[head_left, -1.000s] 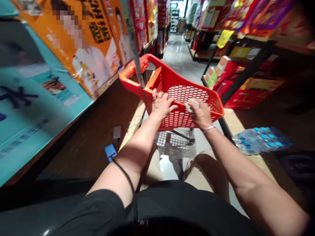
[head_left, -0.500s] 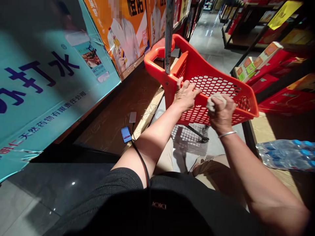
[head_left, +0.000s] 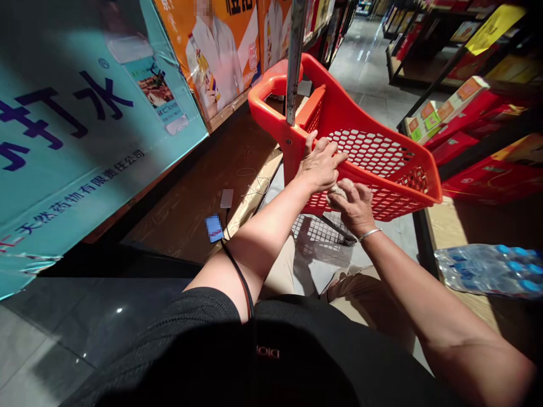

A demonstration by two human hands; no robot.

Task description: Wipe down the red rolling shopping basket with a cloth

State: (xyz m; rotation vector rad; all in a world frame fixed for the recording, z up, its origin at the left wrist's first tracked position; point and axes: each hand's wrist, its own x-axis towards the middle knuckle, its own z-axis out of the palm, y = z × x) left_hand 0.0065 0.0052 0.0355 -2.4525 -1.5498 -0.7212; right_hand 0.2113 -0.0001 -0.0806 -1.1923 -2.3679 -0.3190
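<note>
A red plastic shopping basket (head_left: 382,152) with a perforated wall stands tilted in front of me in a shop aisle. My left hand (head_left: 320,165) grips its near rim beside the grey pole (head_left: 293,62), fingers curled over the edge. My right hand (head_left: 355,204) presses a small pale cloth (head_left: 337,192) against the basket's outer wall, just below the rim and next to my left hand. A silver bracelet sits on my right wrist.
A teal carton (head_left: 85,130) and orange cartons (head_left: 220,51) fill the left shelf. A phone (head_left: 214,227) and a power bank (head_left: 227,198) lie on the low wooden shelf. A pack of water bottles (head_left: 487,268) lies at right. Red gift boxes (head_left: 475,152) line the right shelves.
My right hand with the cloth has slid left and down along the basket wall, from its rim to just under my left hand. The view has tilted down since a second ago.
</note>
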